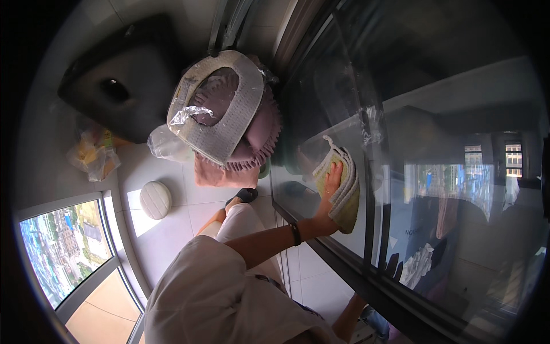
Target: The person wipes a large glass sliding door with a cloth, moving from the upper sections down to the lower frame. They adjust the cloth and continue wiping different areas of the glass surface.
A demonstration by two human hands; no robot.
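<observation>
My left hand (pixel 333 182) lies with fingers extended on a yellow-green cloth (pixel 348 210) with a pale grey braided edge and a hanging loop. It presses the cloth flat against the glass pane (pixel 300 193) of a dark-framed sliding door. A dark band circles the left wrist. At the lower right, my right forearm reaches to the dark door frame (pixel 339 266). Beyond the frame, the dark, spread fingers of my right hand (pixel 393 266) show through the glass, its palm mostly hidden. Reflections of windows and buildings cover part of the glass.
A grey oval-ringed pad (pixel 227 142) and pink ruffled cushion (pixel 262 124) sit over pink fabric (pixel 225 174). A pale round cushion (pixel 155 200) lies on the tiled floor. A dark bulky object (pixel 142 77), a plastic bag (pixel 99 159) and a window (pixel 68 245) are at left.
</observation>
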